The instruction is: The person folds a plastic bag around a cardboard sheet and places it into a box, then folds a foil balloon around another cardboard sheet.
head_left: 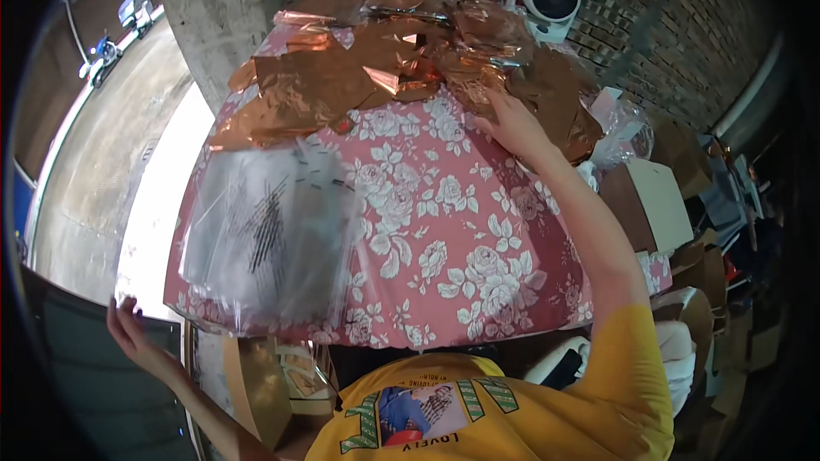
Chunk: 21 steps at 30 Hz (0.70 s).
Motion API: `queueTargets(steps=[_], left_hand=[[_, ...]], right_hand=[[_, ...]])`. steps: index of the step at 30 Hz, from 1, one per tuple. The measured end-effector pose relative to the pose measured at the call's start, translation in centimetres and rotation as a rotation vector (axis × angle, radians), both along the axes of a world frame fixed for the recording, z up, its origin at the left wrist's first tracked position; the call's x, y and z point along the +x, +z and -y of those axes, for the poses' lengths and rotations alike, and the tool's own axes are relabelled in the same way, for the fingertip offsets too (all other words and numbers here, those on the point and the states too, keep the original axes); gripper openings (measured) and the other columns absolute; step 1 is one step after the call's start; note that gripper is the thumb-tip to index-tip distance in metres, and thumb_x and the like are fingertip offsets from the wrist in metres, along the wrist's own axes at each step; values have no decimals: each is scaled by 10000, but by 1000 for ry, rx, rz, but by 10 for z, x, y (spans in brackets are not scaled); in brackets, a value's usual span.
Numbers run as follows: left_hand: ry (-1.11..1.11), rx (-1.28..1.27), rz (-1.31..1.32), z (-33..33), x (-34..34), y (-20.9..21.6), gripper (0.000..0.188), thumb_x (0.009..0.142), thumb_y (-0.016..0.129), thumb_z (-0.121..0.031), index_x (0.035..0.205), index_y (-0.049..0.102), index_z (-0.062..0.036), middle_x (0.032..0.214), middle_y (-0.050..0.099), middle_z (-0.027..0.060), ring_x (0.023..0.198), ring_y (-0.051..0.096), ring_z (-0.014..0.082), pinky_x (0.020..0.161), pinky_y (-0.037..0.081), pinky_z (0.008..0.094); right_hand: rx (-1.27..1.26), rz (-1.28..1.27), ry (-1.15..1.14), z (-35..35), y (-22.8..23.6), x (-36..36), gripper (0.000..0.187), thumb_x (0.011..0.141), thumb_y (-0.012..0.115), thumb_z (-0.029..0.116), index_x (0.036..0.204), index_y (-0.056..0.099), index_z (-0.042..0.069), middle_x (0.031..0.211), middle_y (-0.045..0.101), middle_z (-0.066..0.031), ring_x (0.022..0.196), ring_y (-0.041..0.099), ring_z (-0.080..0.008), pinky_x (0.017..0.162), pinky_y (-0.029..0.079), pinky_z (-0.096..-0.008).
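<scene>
My right hand [514, 126] reaches across to the far side of the table and rests at the edge of the copper-coloured foil sheets [555, 107]. Its thumb and fingers look stretched out and apart. Beyond the table's near left corner, my left hand [132, 333] hangs in the air with fingers spread and nothing in it. A stack of clear plastic bags [265, 235] with black printed marks lies on the left of the table. More crumpled copper foil [316, 90] spreads over the far left part.
A pink cloth with white roses covers the table [427, 222]. At the back stands a white round fan [551, 0] near a brick wall. Cardboard boxes [653, 205] and clear plastic wrap [628, 137] crowd the right side. An open doorway shows parked scooters [102, 60] outside.
</scene>
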<state>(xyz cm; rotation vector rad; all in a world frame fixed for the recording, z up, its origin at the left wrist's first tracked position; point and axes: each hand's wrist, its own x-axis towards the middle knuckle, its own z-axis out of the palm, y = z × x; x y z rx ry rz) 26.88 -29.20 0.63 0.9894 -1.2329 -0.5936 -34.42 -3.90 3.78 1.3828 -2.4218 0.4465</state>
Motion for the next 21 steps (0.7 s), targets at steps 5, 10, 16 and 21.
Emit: queueTargets(steps=[5,10,16,21], left_hand=[[-484,-91,306,-10,-132,70,283,1060,444,-119,1292,566,-11,1100,657,89,1007,610,165,907,480,314],[-1096,-70,414,17,-281,63,290,994,522,-54,1272,593,-13,1165,649,124,1112,629,180,961,489,326],[-1024,-243,818,21,-467,34,743,894,657,-369,1481,390,0,1371,545,276,1263,558,363,1040,455,439],[-452,-496,1065,23,-528,-5,659,884,639,-257,1435,377,-9,1137,641,225,1073,628,400,911,514,470]], right_hand=[[127,141,37,60,-21,-52,503,931,628,404,1261,588,27,1137,671,-256,1063,645,-411,897,522,-482],[142,-127,-22,69,-23,-63,260,970,522,263,1011,634,31,887,712,-223,834,692,-425,737,550,-524],[-22,-261,-95,77,15,-82,242,1001,523,262,1072,464,38,1030,657,-198,902,673,-398,726,540,-503],[-123,-342,72,60,74,-69,347,923,659,307,1081,485,53,1014,625,-165,972,625,-371,785,507,-472]])
